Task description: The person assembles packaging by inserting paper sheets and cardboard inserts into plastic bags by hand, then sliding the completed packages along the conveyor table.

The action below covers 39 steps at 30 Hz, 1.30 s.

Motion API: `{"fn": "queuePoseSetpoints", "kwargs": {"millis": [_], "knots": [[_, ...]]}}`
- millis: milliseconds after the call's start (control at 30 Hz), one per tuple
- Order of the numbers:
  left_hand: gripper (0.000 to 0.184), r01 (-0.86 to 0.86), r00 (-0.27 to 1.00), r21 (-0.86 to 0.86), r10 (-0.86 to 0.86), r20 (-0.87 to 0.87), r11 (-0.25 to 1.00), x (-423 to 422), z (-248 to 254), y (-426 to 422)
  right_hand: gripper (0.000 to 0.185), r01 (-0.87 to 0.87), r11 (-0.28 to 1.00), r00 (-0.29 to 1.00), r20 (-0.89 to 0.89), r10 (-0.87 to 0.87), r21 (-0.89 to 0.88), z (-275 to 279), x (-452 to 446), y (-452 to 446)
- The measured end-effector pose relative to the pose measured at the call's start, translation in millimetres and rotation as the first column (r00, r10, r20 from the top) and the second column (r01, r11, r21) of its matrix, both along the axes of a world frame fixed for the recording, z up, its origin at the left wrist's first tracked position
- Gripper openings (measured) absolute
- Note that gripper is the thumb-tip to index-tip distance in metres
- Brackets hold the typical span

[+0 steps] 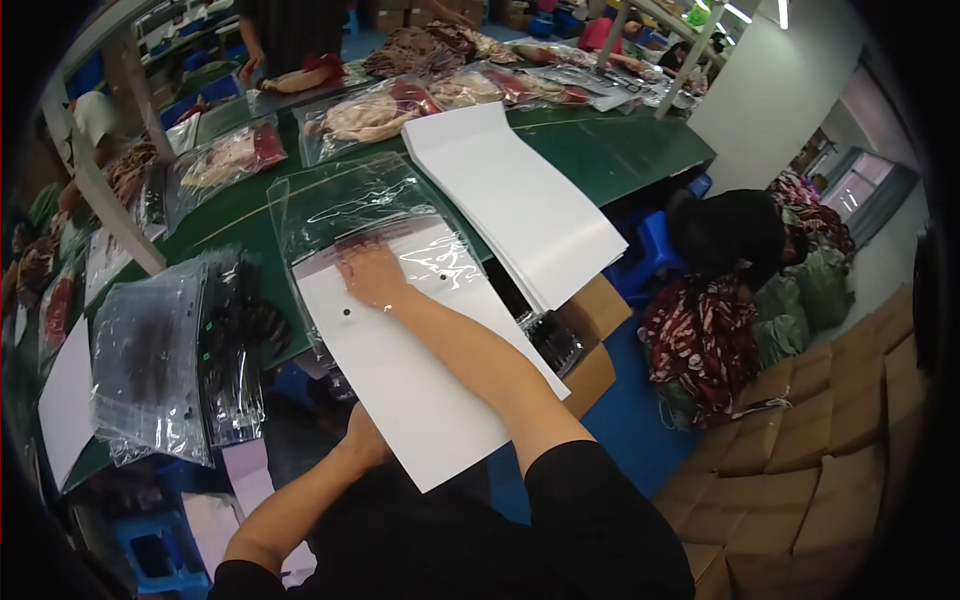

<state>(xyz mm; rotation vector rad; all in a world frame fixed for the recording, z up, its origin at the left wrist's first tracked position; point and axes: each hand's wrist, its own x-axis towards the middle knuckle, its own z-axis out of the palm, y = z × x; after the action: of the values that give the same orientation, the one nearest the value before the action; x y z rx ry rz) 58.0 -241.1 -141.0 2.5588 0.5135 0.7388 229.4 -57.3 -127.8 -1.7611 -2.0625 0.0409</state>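
A white sheet (400, 390) slants from the green table towards my body, with its upper end in a clear plastic bag (330, 190). Two dark round holes show near the bag's lower edge. My right hand (372, 272) reaches over the sheet to its upper part, with fingers bent round the sheet's end; glare from the film blurs them. At the sheet's lower left edge is my left hand (366, 436), whose fingers are hidden beneath the sheet. A stack of white sheets (520, 190) lies just to the right.
Piles of clear bags (150, 350) lie on the left of the green table (620, 140). Bagged fabric items (365, 112) line its far side. A person stands across the table. Cartons (790, 430), fabric bundles (700, 340) and a blue stool (655, 240) are on the right.
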Motion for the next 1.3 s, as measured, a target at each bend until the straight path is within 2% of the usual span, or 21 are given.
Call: {"fn": "queuePoseSetpoints", "kwargs": {"millis": [67, 133, 200, 267, 300, 333, 400, 467, 500, 567, 600, 667, 700, 767, 833, 867, 967, 1000, 1100, 1200, 1300], "knots": [[0.031, -0.006, 0.999, 0.042, 0.005, 0.035, 0.999, 6, -4, 0, 0.043, 0.018, 1.000, 1.000, 0.010, -0.018, -0.006, -1, -1, -1], [0.031, -0.040, 0.955, -0.441, 0.164, 0.246, 0.897, 8, -25, 5, 0.045, 0.019, 1.000, 1.000, -0.008, -0.020, -0.003, 1, -1, 0], [0.031, -0.003, 0.912, -0.656, 0.271, 0.307, 0.754, 8, -50, 18, 0.044, 0.026, 1.000, 1.000, 0.015, -0.025, -0.012, 2, -1, -1], [0.036, 0.504, 0.730, -0.826, 0.388, 0.563, 0.251, 10, -72, 43, 0.042, 0.018, 0.999, 0.999, 0.048, -0.017, -0.026, 4, -2, -2], [0.039, 0.719, 0.610, -0.695, 0.506, 0.610, -0.029, 12, -71, 47, 0.042, 0.018, 0.999, 0.998, 0.057, -0.016, -0.036, -1, -1, -2], [0.039, 0.726, 0.603, -0.687, 0.513, 0.611, -0.035, 13, -70, 48, 0.041, 0.007, 1.000, 0.998, 0.060, -0.009, 0.024, -4, 0, -3], [0.039, 0.358, 0.825, -0.836, 0.278, 0.492, 0.415, 7, -62, 51, 0.040, -0.022, 0.988, 0.998, 0.063, 0.012, 0.152, -7, 0, 0], [0.039, 0.139, 0.908, -0.763, 0.227, 0.353, 0.631, 4, -65, 57, 0.040, -0.021, 0.994, 0.998, 0.056, 0.015, 0.107, -8, 1, 5], [0.040, 0.194, 0.904, -0.691, 0.146, 0.401, 0.696, 8, -77, 60, 0.040, -0.019, 0.998, 0.999, 0.046, 0.016, 0.062, -7, 3, 8], [0.042, 0.475, 0.804, -0.735, 0.101, 0.586, 0.484, 13, -95, 59, 0.037, -0.035, 0.997, 0.989, 0.143, 0.025, 0.066, -15, 2, 21], [0.042, 0.684, 0.679, -0.706, 0.192, 0.708, 0.182, 18, -95, 58, 0.035, -0.052, 0.991, 0.970, 0.241, 0.021, 0.123, -29, 4, 33], [0.043, 0.865, 0.502, -0.476, 0.288, 0.815, -0.159, 20, -79, 62, 0.032, 0.029, 0.955, 0.818, 0.542, -0.192, 0.294, -57, 2, 57], [0.043, 0.689, 0.681, -0.711, 0.211, 0.701, 0.139, 21, -70, 59, 0.033, 0.007, 0.978, 0.924, 0.372, -0.087, 0.210, -38, -2, 59], [0.043, 0.376, 0.829, -0.817, 0.235, 0.507, 0.437, 16, -50, 61, 0.037, -0.030, 0.987, 0.989, 0.148, 0.007, 0.159, -13, -5, 70], [0.042, 0.110, 0.913, -0.428, 0.079, 0.400, 0.897, 12, -35, 62, 0.040, -0.041, 0.981, 0.993, 0.114, 0.019, 0.188, -15, -3, 89], [0.042, 0.098, 0.913, -0.428, 0.091, 0.398, 0.899, 10, -30, 63, 0.043, -0.038, 0.978, 0.990, 0.138, 0.009, 0.206, -17, -1, 100], [0.039, -0.128, 0.954, -0.040, 0.134, 0.268, 0.991, 9, -26, 62, 0.049, -0.019, 0.968, 0.983, 0.181, -0.028, 0.252, -16, -1, 122], [0.039, -0.167, 0.957, 0.048, 0.151, 0.246, 0.985, 9, -24, 62, 0.052, 0.034, 0.987, 0.998, 0.049, -0.043, 0.159, -5, -5, 126], [0.037, -0.001, 0.910, -0.346, 0.144, 0.388, 0.938, 6, -22, 62, 0.059, 0.102, 0.994, 0.970, -0.217, -0.109, -0.044, 7, -12, 142], [0.035, 0.087, 0.879, -0.460, 0.149, 0.453, 0.884, 1, -15, 68, 0.072, 0.278, 0.947, 0.807, -0.497, -0.320, -0.158, -9, -7, 176], [0.033, 0.190, 0.839, -0.581, 0.176, 0.515, 0.791, 5, -26, 66, 0.077, 0.228, 0.946, 0.616, -0.717, -0.325, -0.232, -15, 2, 202]]}}
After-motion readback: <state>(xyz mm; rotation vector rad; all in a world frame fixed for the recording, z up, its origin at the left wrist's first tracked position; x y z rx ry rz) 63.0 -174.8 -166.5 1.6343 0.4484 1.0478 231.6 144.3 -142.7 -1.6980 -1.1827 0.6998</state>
